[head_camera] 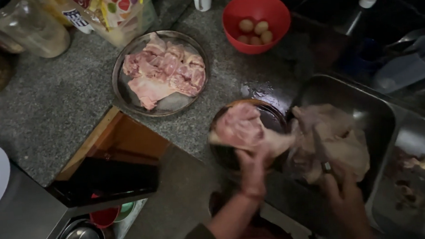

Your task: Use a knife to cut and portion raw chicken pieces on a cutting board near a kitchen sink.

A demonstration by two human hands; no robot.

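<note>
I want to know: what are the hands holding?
Left hand grips a raw meat piece by its lower edge; right hand holds a knife by the handle.

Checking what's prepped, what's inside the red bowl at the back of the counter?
The red bowl holds four or so small, round, pale things, perhaps eggs or potatoes. Whether more lie beneath them is hidden, and the near rim covers part of the bottom.

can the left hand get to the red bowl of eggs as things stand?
Probably not freely: the left hand is gripping a raw chicken piece over a dark bowl. The red bowl sits beyond on open counter, path unblocked, but the hand is occupied.
</note>
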